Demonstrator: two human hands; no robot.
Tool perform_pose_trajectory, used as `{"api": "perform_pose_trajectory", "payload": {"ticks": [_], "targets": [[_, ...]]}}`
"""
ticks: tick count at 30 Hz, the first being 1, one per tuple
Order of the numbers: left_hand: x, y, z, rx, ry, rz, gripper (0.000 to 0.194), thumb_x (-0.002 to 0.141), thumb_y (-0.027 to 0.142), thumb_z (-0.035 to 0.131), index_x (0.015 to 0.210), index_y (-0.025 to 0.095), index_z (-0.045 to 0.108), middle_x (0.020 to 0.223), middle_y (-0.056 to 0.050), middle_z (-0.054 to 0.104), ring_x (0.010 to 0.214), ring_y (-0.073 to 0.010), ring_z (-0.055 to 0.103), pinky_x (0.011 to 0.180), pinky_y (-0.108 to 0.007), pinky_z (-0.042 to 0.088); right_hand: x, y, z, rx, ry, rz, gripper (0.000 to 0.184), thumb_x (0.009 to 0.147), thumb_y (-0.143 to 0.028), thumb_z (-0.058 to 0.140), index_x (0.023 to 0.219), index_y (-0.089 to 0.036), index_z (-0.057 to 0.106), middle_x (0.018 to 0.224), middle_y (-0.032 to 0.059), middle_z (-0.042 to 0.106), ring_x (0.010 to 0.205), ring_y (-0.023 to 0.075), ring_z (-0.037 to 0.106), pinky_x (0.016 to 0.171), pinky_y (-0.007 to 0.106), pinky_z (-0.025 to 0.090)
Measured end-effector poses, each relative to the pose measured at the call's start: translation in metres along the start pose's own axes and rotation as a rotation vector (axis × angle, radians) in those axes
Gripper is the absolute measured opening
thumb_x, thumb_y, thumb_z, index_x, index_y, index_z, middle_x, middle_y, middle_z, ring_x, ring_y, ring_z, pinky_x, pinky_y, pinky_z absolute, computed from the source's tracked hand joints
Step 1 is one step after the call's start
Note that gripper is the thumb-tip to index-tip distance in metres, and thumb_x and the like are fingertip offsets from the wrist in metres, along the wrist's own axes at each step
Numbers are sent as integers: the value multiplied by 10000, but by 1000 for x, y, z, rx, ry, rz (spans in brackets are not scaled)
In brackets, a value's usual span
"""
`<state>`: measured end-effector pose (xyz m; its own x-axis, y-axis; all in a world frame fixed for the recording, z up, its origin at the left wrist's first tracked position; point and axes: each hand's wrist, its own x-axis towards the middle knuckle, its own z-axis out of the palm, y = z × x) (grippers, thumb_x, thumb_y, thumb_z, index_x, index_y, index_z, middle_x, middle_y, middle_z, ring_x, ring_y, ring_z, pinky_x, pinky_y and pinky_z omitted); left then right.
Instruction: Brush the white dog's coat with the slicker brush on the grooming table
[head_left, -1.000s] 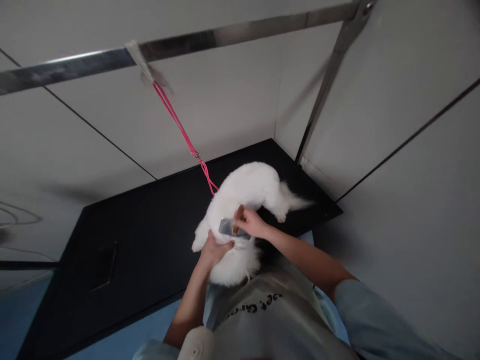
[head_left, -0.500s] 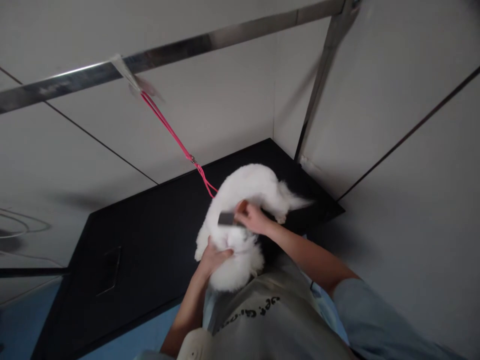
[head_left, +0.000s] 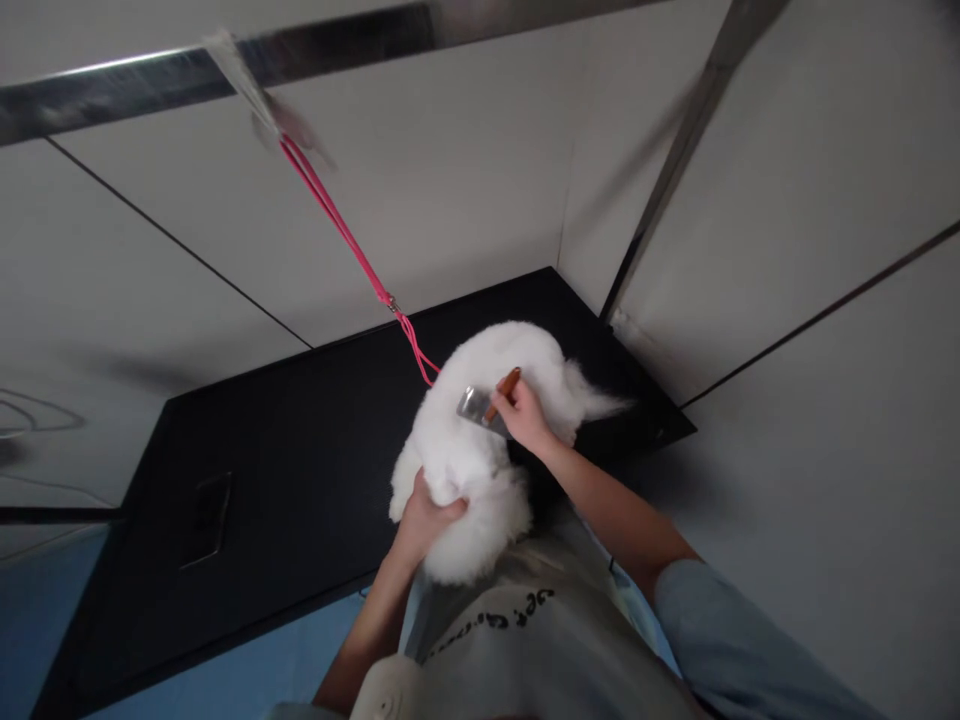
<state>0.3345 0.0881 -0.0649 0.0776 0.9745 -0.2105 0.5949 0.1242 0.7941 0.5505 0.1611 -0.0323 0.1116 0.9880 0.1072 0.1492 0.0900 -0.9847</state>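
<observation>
A small white fluffy dog (head_left: 495, 370) stands on a black table (head_left: 285, 450). My right hand (head_left: 525, 418) is closed on a brush (head_left: 484, 403) with a brown handle and a metal head, pressed on the dog's back. My left hand (head_left: 426, 515) grips the dog's fur at the end nearest to me. A pink leash (head_left: 352, 250) runs from the dog up to a metal bar (head_left: 150, 85) overhead.
Grey wall panels surround the table on the far side and the right. A slanted metal post (head_left: 667, 170) rises at the table's back right corner. A blue floor (head_left: 247, 670) shows below the table's near edge. My apron fills the bottom centre.
My right hand has moved the brush further up the dog's back, away from me. My left hand keeps its hold on the fur.
</observation>
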Motion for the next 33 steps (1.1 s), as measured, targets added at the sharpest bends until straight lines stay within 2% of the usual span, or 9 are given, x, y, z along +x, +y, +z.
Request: {"api": "perform_pose_trajectory", "payload": {"ticks": [5, 8, 9, 13, 17, 22, 26, 30, 33], "targets": [[-13, 2, 6, 181, 158, 125, 554, 754, 422, 651, 1208, 117, 565, 985, -108, 641, 844, -232, 649, 758, -353, 528, -2, 2, 6, -33, -211, 22, 167, 792, -317, 613, 857, -185, 533, 763, 9, 623, 716, 161, 605, 691, 285, 495], [-26, 5, 11, 276, 218, 133, 529, 839, 484, 549, 1188, 92, 624, 912, -83, 597, 561, -131, 555, 640, -319, 513, 3, -4, 10, -30, 66, 47, 148, 853, -309, 530, 925, -180, 519, 850, 35, 632, 777, 163, 614, 726, 287, 493], [-31, 6, 12, 316, 215, 139, 526, 857, 479, 534, 1200, 92, 631, 934, -95, 598, 542, -121, 546, 642, -318, 512, 5, -7, 12, -28, 70, 15, 149, 859, -304, 523, 941, -180, 518, 873, 41, 635, 791, 163, 617, 730, 283, 491], [-48, 14, 10, 525, 134, 142, 492, 908, 410, 496, 1281, 109, 609, 992, -149, 654, 785, -230, 664, 738, -347, 520, 16, -26, 14, -190, -345, -38, 108, 796, -253, 623, 814, -192, 536, 757, 13, 634, 708, 161, 602, 666, 265, 467], [-57, 11, 7, 533, 13, 146, 496, 929, 331, 458, 1361, 100, 538, 1062, -160, 711, 933, -260, 689, 800, -349, 528, 24, -45, 13, -293, -86, -61, 69, 871, -262, 537, 880, -194, 535, 797, 27, 644, 746, 166, 606, 689, 270, 456], [-62, -3, 14, 420, 34, 295, 469, 905, 283, 454, 1302, 70, 583, 1098, -160, 720, 899, -225, 711, 793, -313, 545, 13, -52, 15, -398, -479, -60, 134, 801, -283, 637, 775, -208, 528, 674, 0, 611, 627, 171, 564, 584, 270, 418], [-67, -3, 22, 351, 57, 365, 463, 911, 297, 432, 1286, 81, 598, 1056, -140, 736, 813, -196, 717, 735, -279, 552, 8, -60, 9, -444, -148, -77, 65, 874, -273, 540, 883, -209, 542, 823, 47, 651, 777, 195, 595, 688, 295, 450], [-69, 3, 26, 384, 21, 356, 465, 901, 293, 427, 1277, 90, 609, 1026, -134, 743, 799, -205, 715, 729, -287, 552, 6, -70, 6, -486, -467, -111, 136, 801, -289, 650, 803, -203, 545, 747, 22, 633, 711, 187, 583, 630, 280, 428], [-68, 10, 28, 414, -25, 336, 475, 906, 286, 423, 1323, 122, 579, 998, -118, 747, 799, -199, 709, 739, -281, 546, 12, -75, 5, -574, -313, -76, 102, 880, -287, 558, 863, -187, 544, 823, 59, 638, 753, 193, 577, 659, 294, 421]]}}
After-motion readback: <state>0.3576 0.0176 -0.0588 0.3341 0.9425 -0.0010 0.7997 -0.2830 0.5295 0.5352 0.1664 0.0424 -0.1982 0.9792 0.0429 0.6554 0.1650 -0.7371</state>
